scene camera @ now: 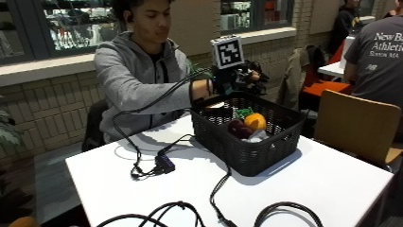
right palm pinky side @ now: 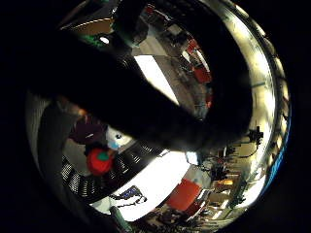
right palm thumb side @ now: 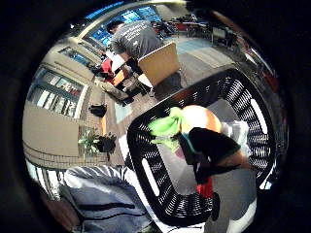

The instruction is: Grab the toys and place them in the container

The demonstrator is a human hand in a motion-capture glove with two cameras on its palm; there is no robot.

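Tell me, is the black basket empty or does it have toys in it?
Not empty. The black basket holds an orange toy and a dark purple toy.

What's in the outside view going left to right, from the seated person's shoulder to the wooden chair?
Grey hoodie sleeve → gloved right hand above the basket's back rim → black basket, with a green toy then an orange toy inside → wooden chair.

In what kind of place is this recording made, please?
Probably a cafeteria or a shared lounge, not a home: a brick wall with large windows, other white tables with wooden chairs, and the black plastic basket on a white table.
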